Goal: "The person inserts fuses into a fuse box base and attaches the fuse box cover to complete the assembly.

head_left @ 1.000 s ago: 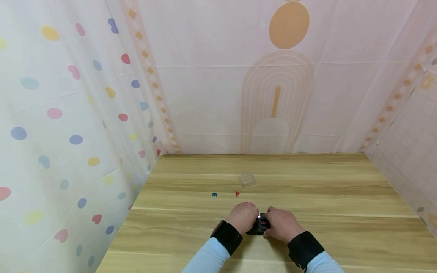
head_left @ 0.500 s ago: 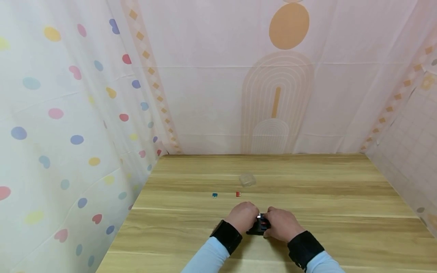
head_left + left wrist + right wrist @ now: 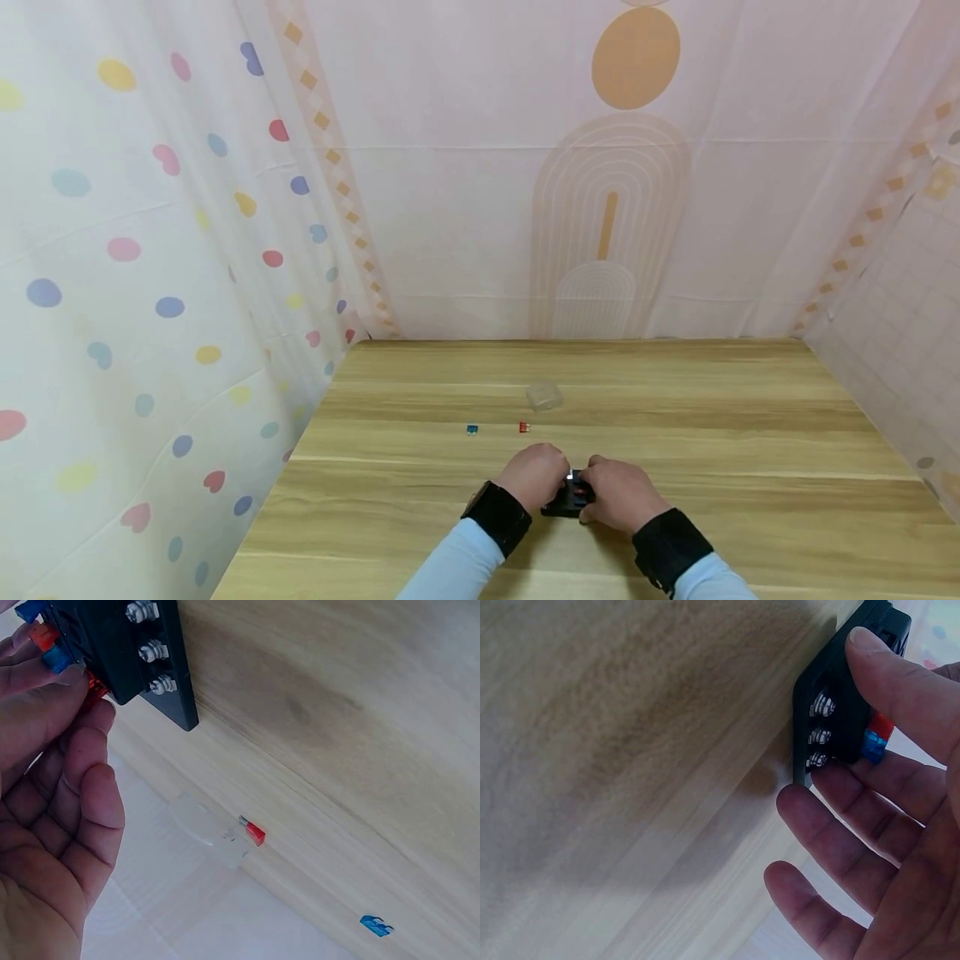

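Note:
Between the two hands, a black fuse block (image 3: 566,502) rests on the wooden table. Metal screw terminals (image 3: 153,650) run along its side. My left hand (image 3: 534,477) pinches a red blade fuse (image 3: 96,688) between thumb and finger at the block's end. Beside that fuse, another red fuse (image 3: 45,636) and a blue fuse (image 3: 56,658) sit in the block. My right hand (image 3: 621,493) grips the block from the right, its thumb on one edge and fingers at the opposite edge. Its two outer fingers extend away from the block in the right wrist view.
Beyond the hands lie a loose red blade fuse (image 3: 524,427) and, left of it, a loose blue one (image 3: 472,430). A clear plastic case (image 3: 544,396) lies farther back on the table (image 3: 712,417). Patterned curtains (image 3: 450,208) hang behind and at the left.

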`<state>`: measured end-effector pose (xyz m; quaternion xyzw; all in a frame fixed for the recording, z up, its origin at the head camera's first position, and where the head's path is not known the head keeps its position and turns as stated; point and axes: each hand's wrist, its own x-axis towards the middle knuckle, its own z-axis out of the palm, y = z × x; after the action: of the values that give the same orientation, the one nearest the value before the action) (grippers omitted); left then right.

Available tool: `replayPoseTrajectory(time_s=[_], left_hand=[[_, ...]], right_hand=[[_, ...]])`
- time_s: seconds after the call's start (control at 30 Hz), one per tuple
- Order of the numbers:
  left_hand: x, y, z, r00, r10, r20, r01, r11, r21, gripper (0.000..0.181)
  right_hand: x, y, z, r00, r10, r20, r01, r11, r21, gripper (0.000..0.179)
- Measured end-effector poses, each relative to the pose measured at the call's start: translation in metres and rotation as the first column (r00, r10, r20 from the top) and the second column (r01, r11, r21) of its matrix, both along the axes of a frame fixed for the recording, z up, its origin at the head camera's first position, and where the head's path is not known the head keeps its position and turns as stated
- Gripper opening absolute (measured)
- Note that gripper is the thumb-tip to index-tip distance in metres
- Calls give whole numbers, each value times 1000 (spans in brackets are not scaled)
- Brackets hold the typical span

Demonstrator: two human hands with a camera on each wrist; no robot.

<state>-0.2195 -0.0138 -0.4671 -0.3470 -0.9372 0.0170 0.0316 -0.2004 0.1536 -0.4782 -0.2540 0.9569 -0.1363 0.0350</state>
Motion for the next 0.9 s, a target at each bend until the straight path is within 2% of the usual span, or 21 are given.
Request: replayPoseTrajectory(time_s=[0.33, 0.6, 0.9], left_hand=[[-1, 1, -2, 1000, -10, -17, 10, 1000, 3, 21], [-2, 1, -3, 1000, -7, -3, 7, 1000, 15, 21], [-4, -5, -9, 997, -48, -58, 49, 999, 22, 16]], right_hand=[[1, 0, 1, 1000, -2, 12, 2, 1000, 7, 37], [3, 1, 4, 1000, 6, 6, -6, 1000, -16, 37], [3, 0, 4, 1000, 11, -2, -11, 1000, -20, 38]])
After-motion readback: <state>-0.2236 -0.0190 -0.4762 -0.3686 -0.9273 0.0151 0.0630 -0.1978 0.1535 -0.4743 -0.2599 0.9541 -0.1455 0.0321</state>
